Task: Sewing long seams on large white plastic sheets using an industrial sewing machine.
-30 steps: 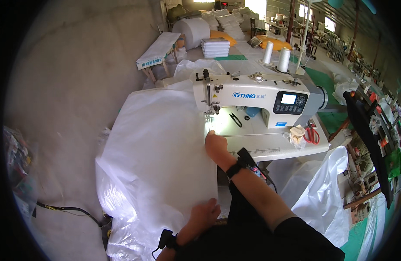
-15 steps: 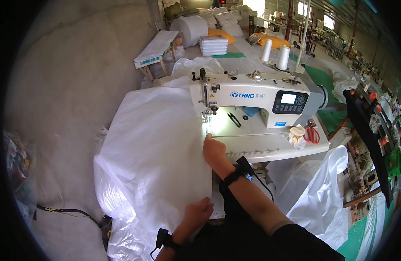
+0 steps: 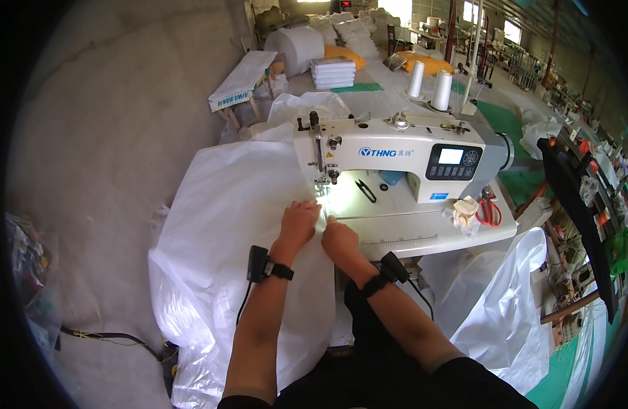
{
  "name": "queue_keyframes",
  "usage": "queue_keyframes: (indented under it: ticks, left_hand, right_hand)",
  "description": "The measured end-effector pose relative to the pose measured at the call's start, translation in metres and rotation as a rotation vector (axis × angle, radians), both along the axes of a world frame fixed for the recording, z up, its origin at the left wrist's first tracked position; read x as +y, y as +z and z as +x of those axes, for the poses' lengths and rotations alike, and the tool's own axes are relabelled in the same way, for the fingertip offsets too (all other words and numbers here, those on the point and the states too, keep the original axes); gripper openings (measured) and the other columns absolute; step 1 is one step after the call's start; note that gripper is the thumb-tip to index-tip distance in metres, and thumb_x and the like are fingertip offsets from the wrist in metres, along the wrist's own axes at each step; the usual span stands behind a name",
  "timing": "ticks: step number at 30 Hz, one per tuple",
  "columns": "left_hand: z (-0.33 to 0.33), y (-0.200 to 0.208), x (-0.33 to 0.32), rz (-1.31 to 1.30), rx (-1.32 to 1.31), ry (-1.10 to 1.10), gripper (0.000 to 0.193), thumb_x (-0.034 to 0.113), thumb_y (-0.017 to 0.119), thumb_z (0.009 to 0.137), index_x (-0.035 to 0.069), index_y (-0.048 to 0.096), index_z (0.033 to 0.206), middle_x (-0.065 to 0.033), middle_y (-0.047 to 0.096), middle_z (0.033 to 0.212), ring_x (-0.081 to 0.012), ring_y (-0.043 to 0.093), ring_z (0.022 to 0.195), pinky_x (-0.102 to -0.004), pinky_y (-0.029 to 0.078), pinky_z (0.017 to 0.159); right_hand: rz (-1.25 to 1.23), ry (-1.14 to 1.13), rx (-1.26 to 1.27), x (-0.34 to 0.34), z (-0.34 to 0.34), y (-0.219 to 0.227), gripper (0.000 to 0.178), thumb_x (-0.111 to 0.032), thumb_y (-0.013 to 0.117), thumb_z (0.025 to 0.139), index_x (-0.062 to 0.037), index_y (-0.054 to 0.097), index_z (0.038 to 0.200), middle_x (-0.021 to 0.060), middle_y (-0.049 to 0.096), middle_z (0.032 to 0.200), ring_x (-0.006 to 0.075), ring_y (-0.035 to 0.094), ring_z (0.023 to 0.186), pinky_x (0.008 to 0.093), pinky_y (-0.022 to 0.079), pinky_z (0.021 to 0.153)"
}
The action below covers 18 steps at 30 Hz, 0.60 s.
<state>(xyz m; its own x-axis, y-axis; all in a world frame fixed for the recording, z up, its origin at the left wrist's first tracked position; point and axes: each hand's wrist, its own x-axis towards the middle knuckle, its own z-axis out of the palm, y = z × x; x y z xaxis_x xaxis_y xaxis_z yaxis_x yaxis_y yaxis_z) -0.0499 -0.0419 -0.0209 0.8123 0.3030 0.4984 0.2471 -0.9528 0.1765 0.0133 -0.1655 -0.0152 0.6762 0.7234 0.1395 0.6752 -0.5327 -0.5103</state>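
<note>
"Where's the bare left hand (image 3: 299, 223)?"

"Lying fingers-forward on the large, glossy white sheet (image 3: 239, 204), centre-left of the frame; the bare right hand (image 3: 340, 242) is curled at that sheet's right edge (whether either pinches it, I can't tell)."

"And farther out?"

"Black thread snips (image 3: 367, 193), right of centre, under the long white sewing machine (image 3: 419, 157); red-handled scissors (image 3: 490, 214) at right, white thread cones (image 3: 441, 91) upper right."

White worktable (image 3: 389, 225), white sewing machine (image 3: 396, 129) on it, white sheeting (image 3: 232, 211) at left, black snips (image 3: 364, 188), red-handled scissors (image 3: 490, 208)
</note>
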Motion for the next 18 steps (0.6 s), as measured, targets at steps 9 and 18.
queue_keyframes:
  ticks: [9, 18]
  left_hand:
    - [-0.039, -0.008, 0.007, 0.169, 0.155, -0.076, 0.027, 0.016, 0.056, 0.081, 0.020, 0.065, 0.106, -0.0015, 0.056, 0.122, -0.0273, 0.047, 0.115, -0.0445, 0.037, 0.091]
    - [-0.095, -0.003, 0.047, -0.133, 0.262, 0.434, 0.053, 0.052, 0.048, 0.087, 0.026, 0.050, 0.133, -0.0078, 0.034, 0.146, -0.0353, 0.023, 0.137, -0.0596, 0.006, 0.107]
  right_hand:
    - [-0.149, 0.143, -0.173, -0.017, -0.007, -0.003, 0.040, -0.008, 0.050, 0.081, 0.0070, 0.051, 0.118, 0.0152, 0.067, 0.079, 0.0293, 0.067, 0.073, 0.0381, 0.052, 0.063]
    - [-0.181, 0.063, -0.158, 0.028, 0.009, -0.010, 0.043, -0.007, 0.049, 0.083, 0.0093, 0.046, 0.123, 0.0126, 0.066, 0.076, 0.0271, 0.066, 0.067, 0.0374, 0.051, 0.057]
